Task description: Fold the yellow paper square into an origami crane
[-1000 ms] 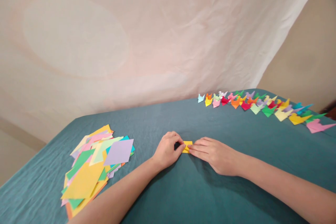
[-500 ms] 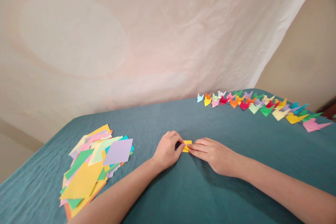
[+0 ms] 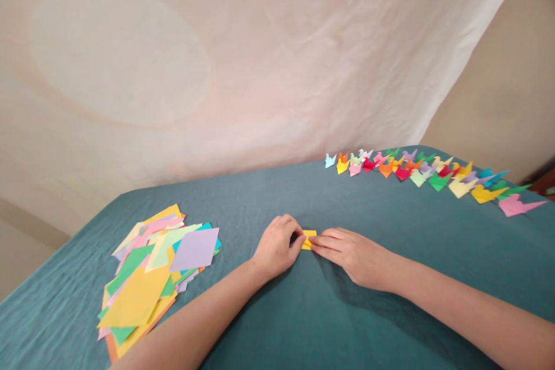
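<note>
Two hands meet on a small folded yellow paper (image 3: 309, 239), which lies flat on the teal tablecloth (image 3: 329, 312). Left of the paper, the left hand (image 3: 276, 248) curls and pinches its edge; right of it, the right hand (image 3: 355, 256) presses flat fingertips onto it. Far left of the paper sits a loose pile of coloured sheets (image 3: 151, 269); beyond it to the right runs a row of folded paper cranes (image 3: 427, 176).

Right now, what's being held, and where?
A small folded yellow paper: left hand pinches its left end, right hand presses its right end.
</note>
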Demonstrator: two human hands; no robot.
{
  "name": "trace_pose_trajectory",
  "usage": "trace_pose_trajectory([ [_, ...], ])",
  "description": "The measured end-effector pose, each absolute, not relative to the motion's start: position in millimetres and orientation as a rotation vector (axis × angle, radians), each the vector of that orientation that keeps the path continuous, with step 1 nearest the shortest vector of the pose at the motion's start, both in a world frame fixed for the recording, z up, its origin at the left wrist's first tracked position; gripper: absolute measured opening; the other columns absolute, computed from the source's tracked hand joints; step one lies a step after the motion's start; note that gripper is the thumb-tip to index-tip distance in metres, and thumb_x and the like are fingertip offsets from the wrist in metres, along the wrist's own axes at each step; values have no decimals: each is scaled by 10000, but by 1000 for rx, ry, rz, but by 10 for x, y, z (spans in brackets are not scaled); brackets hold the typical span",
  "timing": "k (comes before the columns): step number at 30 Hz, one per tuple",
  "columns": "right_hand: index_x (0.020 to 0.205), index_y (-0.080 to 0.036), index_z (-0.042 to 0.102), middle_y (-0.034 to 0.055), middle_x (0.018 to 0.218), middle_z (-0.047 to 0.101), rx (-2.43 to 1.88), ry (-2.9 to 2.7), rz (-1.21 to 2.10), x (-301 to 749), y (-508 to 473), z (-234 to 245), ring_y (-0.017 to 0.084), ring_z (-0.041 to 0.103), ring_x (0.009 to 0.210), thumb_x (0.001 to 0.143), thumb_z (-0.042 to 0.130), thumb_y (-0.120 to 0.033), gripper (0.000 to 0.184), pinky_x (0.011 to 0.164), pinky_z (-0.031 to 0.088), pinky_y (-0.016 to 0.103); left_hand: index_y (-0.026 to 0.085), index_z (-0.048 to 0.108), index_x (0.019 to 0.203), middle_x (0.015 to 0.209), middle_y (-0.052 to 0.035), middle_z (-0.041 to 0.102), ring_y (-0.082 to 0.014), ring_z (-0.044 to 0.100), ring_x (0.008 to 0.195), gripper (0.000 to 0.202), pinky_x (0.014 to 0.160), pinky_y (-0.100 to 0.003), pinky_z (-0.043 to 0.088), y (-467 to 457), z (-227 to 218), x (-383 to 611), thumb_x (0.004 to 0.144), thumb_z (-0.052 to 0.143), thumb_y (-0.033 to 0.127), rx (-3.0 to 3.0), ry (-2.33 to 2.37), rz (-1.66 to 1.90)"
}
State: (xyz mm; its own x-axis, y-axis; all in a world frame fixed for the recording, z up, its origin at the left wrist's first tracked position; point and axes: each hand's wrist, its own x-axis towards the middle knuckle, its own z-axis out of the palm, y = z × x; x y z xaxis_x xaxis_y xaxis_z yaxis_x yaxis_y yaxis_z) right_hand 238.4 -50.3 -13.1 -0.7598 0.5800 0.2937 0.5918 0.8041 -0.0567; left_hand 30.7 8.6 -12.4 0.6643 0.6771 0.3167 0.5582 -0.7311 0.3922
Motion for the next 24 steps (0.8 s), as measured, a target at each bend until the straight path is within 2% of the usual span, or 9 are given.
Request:
trace_pose_trajectory([
  [4,1236,-110,519,134,1167,592,-898,-2680,-58,2381,-504,-132,230,504,1072,844,403,-54,413,871,480,386,164,555,835,874,-41,558,-172,513,852,108,801,-314,421,62,-102,302,870,461,203,2649,999,643],
  [11,1235,-104,517,130,1180,590,-907,-2697,-61,2372,-496,-120,224,508,1065,856,420,-74,392,871,479,381,186,559,1012,1037,-48,574,-187,525,953,182,834,-335,425,-54,61,224,907,412,205,2907,951,443],
  [13,1218,-105,531,127,1181,589,-916,-2705,-75,2370,-494,-121,224,512,1054,863,423,-86,372,870,478,382,184,560,1042,1072,-49,584,-199,520,1008,208,851,-346,417,-138,110,212,913,398,187,3043,925,340],
  [16,1198,-114,546,122,1165,598,-905,-2715,-88,2369,-490,-125,225,514,1050,868,428,-99,350,869,475,385,145,485,1208,1215,-85,540,-222,463,1141,319,905,-361,391,-302,139,223,907,377,149,3194,984,251],
  [19,1200,-115,543,126,1138,607,-896,-2711,-82,2368,-486,-123,231,506,1064,860,439,-94,356,865,475,389,119,449,1265,1269,-99,514,-237,422,1201,382,949,-379,368,-449,108,249,915,393,261,3224,1080,165],
  [24,1240,-125,513,126,1136,607,-884,-2688,-44,2366,-485,-111,232,508,1057,847,449,-85,401,862,475,392,135,448,1288,1346,-92,456,-246,382,1249,523,1003,-395,333,-540,45,279,898,379,476,3169,1156,72],
])
